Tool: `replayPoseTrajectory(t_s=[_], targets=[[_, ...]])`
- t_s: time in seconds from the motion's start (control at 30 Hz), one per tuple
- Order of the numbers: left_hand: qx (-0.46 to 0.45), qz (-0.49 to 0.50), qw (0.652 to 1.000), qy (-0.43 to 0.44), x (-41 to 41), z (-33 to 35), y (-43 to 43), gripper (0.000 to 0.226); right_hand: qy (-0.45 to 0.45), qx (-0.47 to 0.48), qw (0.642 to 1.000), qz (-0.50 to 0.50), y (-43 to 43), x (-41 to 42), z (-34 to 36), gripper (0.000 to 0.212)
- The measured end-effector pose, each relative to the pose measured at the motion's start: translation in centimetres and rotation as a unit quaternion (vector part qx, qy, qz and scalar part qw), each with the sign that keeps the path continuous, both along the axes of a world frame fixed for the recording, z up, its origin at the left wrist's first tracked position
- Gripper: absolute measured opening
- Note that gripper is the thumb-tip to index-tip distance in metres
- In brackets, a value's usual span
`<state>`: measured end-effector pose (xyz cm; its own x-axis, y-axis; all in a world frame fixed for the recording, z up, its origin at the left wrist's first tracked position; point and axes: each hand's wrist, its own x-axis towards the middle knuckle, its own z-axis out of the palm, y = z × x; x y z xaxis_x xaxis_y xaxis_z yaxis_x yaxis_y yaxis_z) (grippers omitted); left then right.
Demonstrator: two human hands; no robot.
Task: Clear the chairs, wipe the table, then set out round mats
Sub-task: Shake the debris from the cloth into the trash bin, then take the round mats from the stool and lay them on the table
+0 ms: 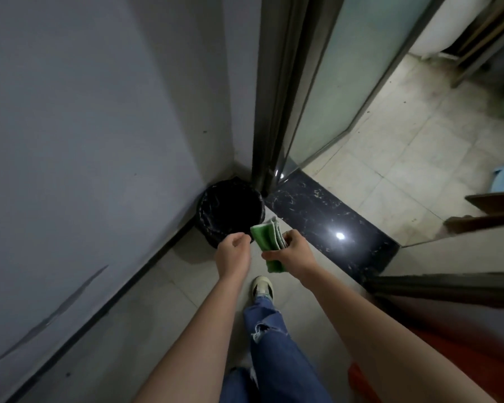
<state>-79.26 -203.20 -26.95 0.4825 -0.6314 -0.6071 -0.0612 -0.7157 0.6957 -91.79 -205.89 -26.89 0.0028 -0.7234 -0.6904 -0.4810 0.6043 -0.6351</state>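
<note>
My right hand grips a folded green cleaning cloth with pale layers showing along its edge. The cloth is held just above the near rim of a black bin lined with a dark bag, which stands in the corner on the floor. My left hand hovers beside the cloth over the bin's near edge, its fingers curled in and nothing visible in them. No table, chairs or round mats are in view.
A grey wall runs along the left. A sliding glass door frame stands behind the bin, with a dark marble threshold leading to a tiled room. My leg and shoe are below. Something red sits at the lower right.
</note>
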Motion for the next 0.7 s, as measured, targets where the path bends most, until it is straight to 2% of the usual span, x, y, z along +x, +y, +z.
replayPoseTrajectory(t_s=[0.13, 0.23, 0.33, 0.5, 0.57, 0.7], targets=[[-0.016, -0.025, 0.999, 0.018, -2.1, 0.6, 5.5, 0.015, -0.008, -0.01, 0.999, -0.03, 6.2, -3.2, 0.7, 0.055], [-0.016, -0.053, 0.998, 0.03, -4.2, 1.5, 11.0, 0.03, -0.03, -0.016, 0.997, -0.067, 12.5, -6.1, 2.0, 0.055], [0.018, -0.077, 0.995, 0.065, -6.7, 2.7, 15.4, 0.023, -0.046, -0.021, 0.993, -0.105, 18.1, -9.0, 3.3, 0.057], [0.045, -0.107, 0.983, 0.139, -12.4, 4.0, 20.6, 0.019, -0.065, -0.032, 0.984, -0.165, 24.8, -14.7, 4.8, 0.051], [0.055, -0.127, 0.976, 0.17, -15.2, 4.6, 22.5, 0.02, -0.066, -0.037, 0.977, -0.199, 27.3, -17.4, 5.2, 0.041], [0.088, -0.201, 0.953, 0.208, -21.7, 5.6, 26.3, 0.022, -0.085, -0.043, 0.961, -0.259, 32.4, -23.4, 5.7, 0.031]])
